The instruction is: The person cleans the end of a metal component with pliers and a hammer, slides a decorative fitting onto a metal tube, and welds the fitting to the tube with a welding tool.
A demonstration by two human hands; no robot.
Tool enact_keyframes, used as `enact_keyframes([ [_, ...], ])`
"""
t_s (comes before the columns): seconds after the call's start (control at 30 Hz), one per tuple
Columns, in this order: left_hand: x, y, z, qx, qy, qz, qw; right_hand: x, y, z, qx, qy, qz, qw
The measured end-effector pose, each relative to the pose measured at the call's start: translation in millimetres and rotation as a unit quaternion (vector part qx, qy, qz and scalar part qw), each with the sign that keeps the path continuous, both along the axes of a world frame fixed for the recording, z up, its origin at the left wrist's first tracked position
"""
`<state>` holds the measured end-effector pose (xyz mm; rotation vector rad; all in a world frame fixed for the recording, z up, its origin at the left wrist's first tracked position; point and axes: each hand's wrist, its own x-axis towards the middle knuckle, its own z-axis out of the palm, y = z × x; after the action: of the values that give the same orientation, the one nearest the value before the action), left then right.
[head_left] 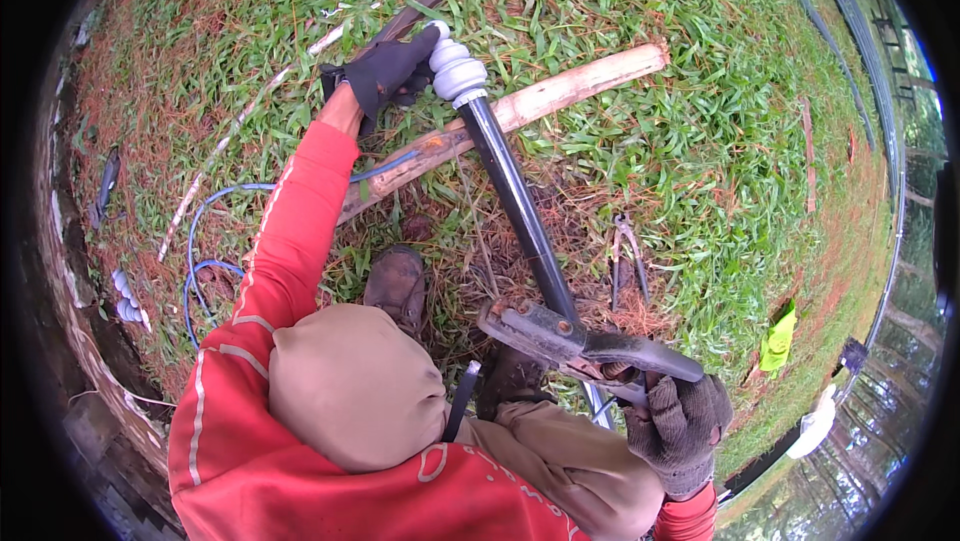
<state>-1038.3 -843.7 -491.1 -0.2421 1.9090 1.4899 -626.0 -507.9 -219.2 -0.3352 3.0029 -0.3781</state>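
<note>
While log (580, 86) crosses under pole (517, 201) | pincers (622, 224) right | blue cable (245, 187) left

The left hand (390, 69) is covered in black, the right hand (678, 431) in grey-brown. The pole (515, 196) is coloured black, and its ribbed end piece (460, 73) is left white. The tool (535, 333) is toned worn grey. The red sleeve (292, 226) is lined with pale stripes; the trousers (555, 446) are coloured tan. The log (575, 83) is tinted pinkish tan, the cable (193, 251) blue. Green grass (735, 281) is flecked with reddish brown.
</note>
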Motion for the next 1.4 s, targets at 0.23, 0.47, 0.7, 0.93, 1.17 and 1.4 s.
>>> enact_keyframes([
  [0.23,-1.7,4.5,1.7,0.055,-0.009,0.038,0.998,-3.1,9.6,-19.4,-0.123,-0.024,-0.086,0.988],
  [0.47,-0.9,0.6,0.7,0.063,-0.060,0.069,0.994,15.6,34.2,-49.4,-0.164,-0.008,-0.136,0.977],
  [0.7,7.6,5.8,4.7,-0.029,0.009,-0.008,1.000,23.3,41.1,-64.7,-0.127,0.025,-0.049,0.990],
  [0.93,13.9,12.7,4.1,-0.019,0.024,-0.013,0.999,25.8,43.5,-70.1,-0.076,0.028,-0.047,0.996],
  [1.17,16.3,18.1,1.5,-0.029,0.074,-0.015,0.997,22.0,40.7,-61.6,-0.083,0.014,-0.056,0.995],
  [1.4,18.1,12.1,1.1,0.032,0.152,-0.033,0.987,22.2,38.1,-63.4,-0.112,0.018,-0.054,0.992],
])
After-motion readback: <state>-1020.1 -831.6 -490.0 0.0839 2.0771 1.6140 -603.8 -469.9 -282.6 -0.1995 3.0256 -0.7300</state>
